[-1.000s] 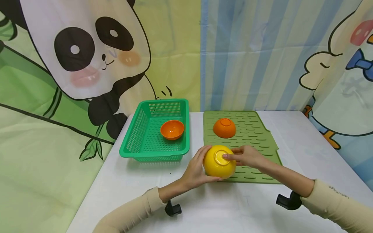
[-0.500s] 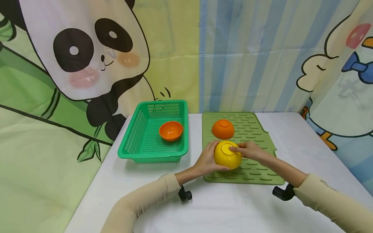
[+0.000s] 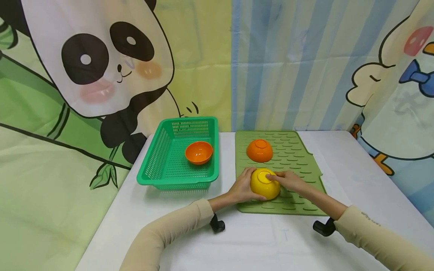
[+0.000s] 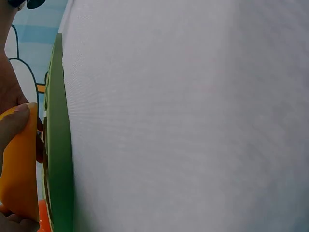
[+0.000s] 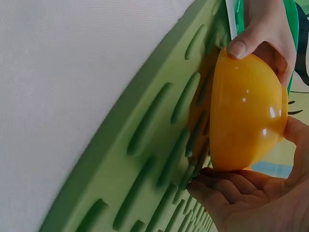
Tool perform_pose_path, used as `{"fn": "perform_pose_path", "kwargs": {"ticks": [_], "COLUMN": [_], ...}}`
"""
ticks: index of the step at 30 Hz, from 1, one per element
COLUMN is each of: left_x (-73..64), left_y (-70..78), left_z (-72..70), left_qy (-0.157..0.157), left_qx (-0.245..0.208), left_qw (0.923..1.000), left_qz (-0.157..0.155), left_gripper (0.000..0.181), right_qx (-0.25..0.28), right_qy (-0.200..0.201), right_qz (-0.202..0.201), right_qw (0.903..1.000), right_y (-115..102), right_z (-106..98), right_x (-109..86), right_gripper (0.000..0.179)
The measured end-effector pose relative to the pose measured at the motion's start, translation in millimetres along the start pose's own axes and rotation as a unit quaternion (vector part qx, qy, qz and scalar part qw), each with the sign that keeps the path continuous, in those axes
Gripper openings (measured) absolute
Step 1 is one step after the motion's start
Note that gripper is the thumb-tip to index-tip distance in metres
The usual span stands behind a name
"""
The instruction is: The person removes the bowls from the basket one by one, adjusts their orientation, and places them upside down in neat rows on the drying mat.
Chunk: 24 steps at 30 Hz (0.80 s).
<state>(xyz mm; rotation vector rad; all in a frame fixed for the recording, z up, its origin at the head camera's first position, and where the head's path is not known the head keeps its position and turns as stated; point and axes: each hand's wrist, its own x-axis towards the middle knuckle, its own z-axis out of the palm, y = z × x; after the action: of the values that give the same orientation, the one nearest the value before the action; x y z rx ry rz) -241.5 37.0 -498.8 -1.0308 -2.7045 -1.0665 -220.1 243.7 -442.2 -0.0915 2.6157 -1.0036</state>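
Note:
A yellow bowl (image 3: 266, 188) is upside down over the front left part of a green ridged mat (image 3: 298, 203). My left hand (image 3: 242, 188) grips its left side, with the thumb near the rim at the front. On the other side my right hand (image 3: 288, 180) holds it, thumb on the foot ring and fingers at the rim. In the right wrist view the bowl (image 5: 248, 113) has its rim very close to the mat (image 5: 159, 121); whether it touches cannot be told. Behind it an orange bowl (image 3: 259, 151) rests upside down on the mat.
Left of the mat stands a green perforated basket (image 3: 145, 177), with another orange bowl (image 3: 199, 153) upright inside it. All this is on a white-covered table (image 3: 257, 244). A printed curtain (image 3: 203, 67) hangs behind the table.
Both hands have carried the yellow bowl rightward from the mat's left front edge to over the mat, then lowered it slightly. The orange bowls and basket have stayed put.

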Motion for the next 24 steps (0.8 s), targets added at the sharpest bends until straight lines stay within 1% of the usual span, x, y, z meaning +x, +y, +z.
{"fn": "perform_pose_path", "kwargs": {"ticks": [4,7,10,16,24], "left_x": [0.6,0.8,0.7,0.0,0.9], "left_y": [-2.3,-2.6,-3.5,-7.1,-6.5], "left_z": [2.1,2.9,4.5,8.6,8.7], "left_qy": [-0.006,-0.008,-0.01,-0.014,-0.021], "left_qx": [0.004,0.005,0.006,0.006,0.003], "left_qw": [1.0,1.0,0.9999,0.9999,0.9998], "left_qz": [-0.001,0.001,0.001,0.001,-0.001], "left_gripper": [0.106,0.105,0.105,0.106,0.105], "right_qx": [-0.02,-0.029,-0.031,-0.042,-0.047], "right_qy": [0.014,0.021,0.028,0.047,0.067], "right_qz": [-0.01,-0.009,-0.009,-0.028,-0.041], "right_qw": [0.9996,0.9993,0.9991,0.9977,0.9958], "right_y": [2,2,3,11,15], "right_z": [5,6,8,10,12], "right_x": [0.3,-0.5,-0.8,0.9,1.2], "right_gripper": [0.083,0.084,0.084,0.08,0.075]}}
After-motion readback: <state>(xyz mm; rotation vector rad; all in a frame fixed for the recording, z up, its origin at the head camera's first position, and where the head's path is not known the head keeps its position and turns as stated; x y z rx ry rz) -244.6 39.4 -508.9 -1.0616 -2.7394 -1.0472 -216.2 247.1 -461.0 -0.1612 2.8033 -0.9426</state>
